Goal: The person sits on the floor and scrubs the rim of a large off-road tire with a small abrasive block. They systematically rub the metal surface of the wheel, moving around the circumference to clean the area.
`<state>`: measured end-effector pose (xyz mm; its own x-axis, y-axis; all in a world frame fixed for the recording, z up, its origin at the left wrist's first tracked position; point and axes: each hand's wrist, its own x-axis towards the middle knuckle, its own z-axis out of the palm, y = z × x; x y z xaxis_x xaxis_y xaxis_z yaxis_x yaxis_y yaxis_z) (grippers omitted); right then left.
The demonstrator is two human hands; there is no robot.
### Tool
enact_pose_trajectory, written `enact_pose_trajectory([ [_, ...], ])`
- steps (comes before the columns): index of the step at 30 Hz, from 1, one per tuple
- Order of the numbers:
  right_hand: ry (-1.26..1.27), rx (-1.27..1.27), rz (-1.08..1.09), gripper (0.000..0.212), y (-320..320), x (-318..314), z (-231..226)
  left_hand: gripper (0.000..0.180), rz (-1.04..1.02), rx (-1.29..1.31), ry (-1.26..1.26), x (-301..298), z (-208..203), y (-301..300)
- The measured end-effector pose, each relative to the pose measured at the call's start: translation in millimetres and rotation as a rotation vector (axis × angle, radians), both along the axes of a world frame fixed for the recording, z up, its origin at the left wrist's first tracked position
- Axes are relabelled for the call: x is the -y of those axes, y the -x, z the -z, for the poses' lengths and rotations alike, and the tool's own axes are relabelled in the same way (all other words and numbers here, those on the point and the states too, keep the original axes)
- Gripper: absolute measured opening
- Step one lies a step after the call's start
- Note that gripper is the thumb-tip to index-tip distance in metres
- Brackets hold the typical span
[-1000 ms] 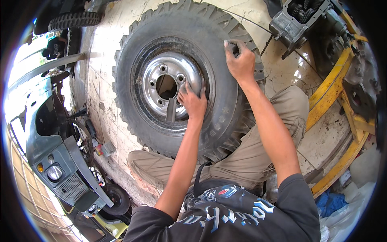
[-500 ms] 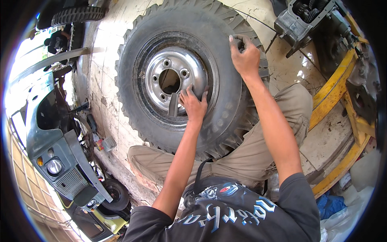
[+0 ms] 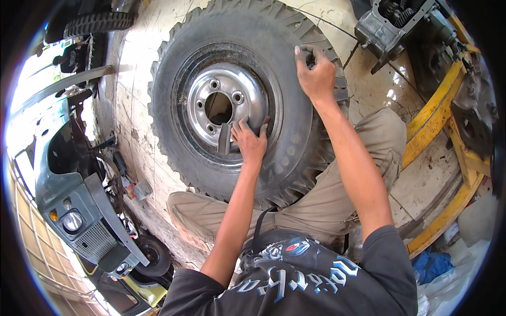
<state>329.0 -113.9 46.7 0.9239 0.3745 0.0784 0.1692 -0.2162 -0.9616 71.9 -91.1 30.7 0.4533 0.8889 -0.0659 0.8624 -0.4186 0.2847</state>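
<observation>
Wheel: a big knobby tyre [image 3: 295, 142] on a silver steel rim [image 3: 247, 89] lies flat on the concrete floor [image 3: 142, 121], in front of the person's folded knees.
Rim: five stud holes ring a dark centre hole; a black band runs round its outer edge.
Flat tool: a short dark grey bar [image 3: 225, 138] stands at the near edge of the rim, beside the tyre's inner lip.
Left hand [image 3: 250, 141]: fingers spread and pressed flat on the rim's near edge, just beside the bar; the grip is open, holding nothing that I can make out.
Right hand [image 3: 315, 73]: on the tyre's far right shoulder, fingers curled over the tread; the grip is closed on the tyre's edge.
Around: a yellow steel frame [image 3: 443, 121] at the right of the floor, a grey gearbox housing [image 3: 395, 26] at the far right corner, a grey-green vehicle front [image 3: 79, 210] along the left.
</observation>
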Motion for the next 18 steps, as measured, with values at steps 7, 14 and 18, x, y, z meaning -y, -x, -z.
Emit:
enact_pose_trajectory([
  [7, 0.009, 0.067, -0.001, 0.030, 3, -2, 1, 0.071, -0.226, -0.032, -0.194, -25, 19, -68],
  [14, -0.010, -0.004, -0.007, 0.031, -1, 1, 1, 0.067, -0.043, 0.004, -0.083, -3, 7, -20],
  [18, -0.015, 0.008, 0.012, 0.031, 1, -1, 0, 0.063, -0.037, 0.020, -0.053, -2, 3, -8],
])
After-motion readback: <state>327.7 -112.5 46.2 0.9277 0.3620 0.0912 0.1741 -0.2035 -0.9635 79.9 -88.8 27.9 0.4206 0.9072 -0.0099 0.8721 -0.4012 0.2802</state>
